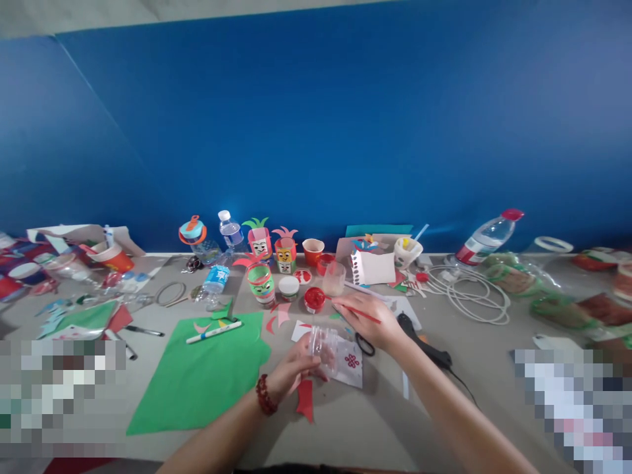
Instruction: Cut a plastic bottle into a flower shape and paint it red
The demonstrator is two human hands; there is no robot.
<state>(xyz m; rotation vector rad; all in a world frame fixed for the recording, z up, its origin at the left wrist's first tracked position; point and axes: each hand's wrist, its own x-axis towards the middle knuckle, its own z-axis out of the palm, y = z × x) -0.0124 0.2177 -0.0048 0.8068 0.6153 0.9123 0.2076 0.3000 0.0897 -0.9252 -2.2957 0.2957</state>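
My left hand (291, 372), with a red bead bracelet on the wrist, is closed around a small clear plastic cup (324, 347) held just above the table. My right hand (368, 319) pinches a thin red-handled paintbrush (363, 314) whose tip points left toward an open pot of red paint (314, 299). Under the cup lies a white card with a red knot emblem (351, 361). A red paper scrap (305, 399) lies near my left wrist.
A green paper sheet (197, 378) with a white marker (213, 332) lies at the left. Paper pineapple boxes (272, 247), paint cups, water bottles (486, 238), a black glue gun (424, 342), white cable (469, 289) and scissors (364, 343) crowd the grey table before a blue wall.
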